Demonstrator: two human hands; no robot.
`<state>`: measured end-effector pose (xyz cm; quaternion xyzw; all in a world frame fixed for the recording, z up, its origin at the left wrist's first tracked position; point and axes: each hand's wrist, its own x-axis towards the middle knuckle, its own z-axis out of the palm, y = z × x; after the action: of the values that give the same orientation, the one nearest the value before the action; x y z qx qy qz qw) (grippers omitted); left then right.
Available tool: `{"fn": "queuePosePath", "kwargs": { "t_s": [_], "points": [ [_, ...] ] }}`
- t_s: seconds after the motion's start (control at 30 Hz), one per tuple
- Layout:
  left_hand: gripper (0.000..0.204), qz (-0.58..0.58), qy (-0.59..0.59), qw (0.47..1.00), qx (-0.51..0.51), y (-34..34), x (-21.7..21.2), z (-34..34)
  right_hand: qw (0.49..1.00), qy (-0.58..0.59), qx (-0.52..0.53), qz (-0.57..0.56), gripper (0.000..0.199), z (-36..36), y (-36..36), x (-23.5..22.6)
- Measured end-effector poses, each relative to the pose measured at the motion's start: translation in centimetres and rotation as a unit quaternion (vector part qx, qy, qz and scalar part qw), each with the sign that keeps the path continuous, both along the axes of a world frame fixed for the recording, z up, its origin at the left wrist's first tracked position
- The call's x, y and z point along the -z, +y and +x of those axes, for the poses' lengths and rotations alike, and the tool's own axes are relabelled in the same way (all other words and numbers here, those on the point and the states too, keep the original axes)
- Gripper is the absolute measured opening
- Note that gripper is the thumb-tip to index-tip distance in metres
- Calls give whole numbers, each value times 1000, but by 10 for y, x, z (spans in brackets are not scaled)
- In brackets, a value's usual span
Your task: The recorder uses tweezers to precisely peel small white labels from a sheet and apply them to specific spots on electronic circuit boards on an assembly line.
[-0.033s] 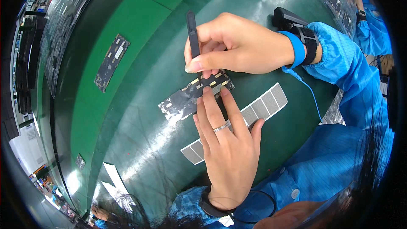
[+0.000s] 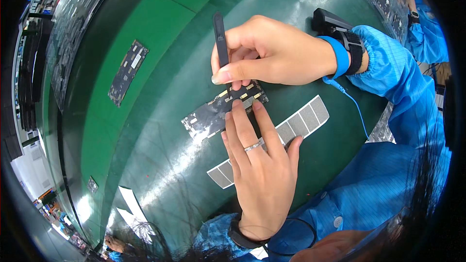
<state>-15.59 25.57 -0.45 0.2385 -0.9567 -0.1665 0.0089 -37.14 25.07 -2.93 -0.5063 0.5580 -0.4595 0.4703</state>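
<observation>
In the head view, your right hand (image 2: 286,53) sits just above the centre, its fingers pinching one black tweezer tool (image 2: 220,39), tip down at the dark circuit board (image 2: 204,116) mid-frame. Your left hand (image 2: 264,179), below the centre, has its fingers stretched out, grasping nothing, fingertips resting on the board, probably to keep it from sliding. One strip of grey stickers (image 2: 301,122) passes under that hand, likely laid there for easy reach. You have two long boards: this one and a second board (image 2: 128,73), upper left on the desk (image 2: 165,24).
</observation>
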Motion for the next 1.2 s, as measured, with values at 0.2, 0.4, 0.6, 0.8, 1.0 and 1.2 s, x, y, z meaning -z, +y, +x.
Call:
{"fn": "queuePosePath", "kwargs": {
  "t_s": [0.2,0.4,0.6,0.8,1.0,1.2],
  "points": [
    [85,-20,-9,1000,-19,1,-5,-1,1000,20,-3,-11,17,-2,5,-2],
    [94,-49,-53,997,-5,3,-9,5,993,85,-61,-62,13,-6,11,-15],
    [93,-41,-71,996,-22,8,-27,19,988,93,-20,-121,18,2,55,-35],
    [93,30,-104,990,93,53,-26,54,995,67,-9,-68,19,26,104,-2],
    [91,-9,-133,985,109,63,-15,53,993,84,-5,-77,17,31,108,7],
    [92,1,-136,985,110,67,-20,53,996,72,-14,-54,17,34,109,5]
  ]
}}
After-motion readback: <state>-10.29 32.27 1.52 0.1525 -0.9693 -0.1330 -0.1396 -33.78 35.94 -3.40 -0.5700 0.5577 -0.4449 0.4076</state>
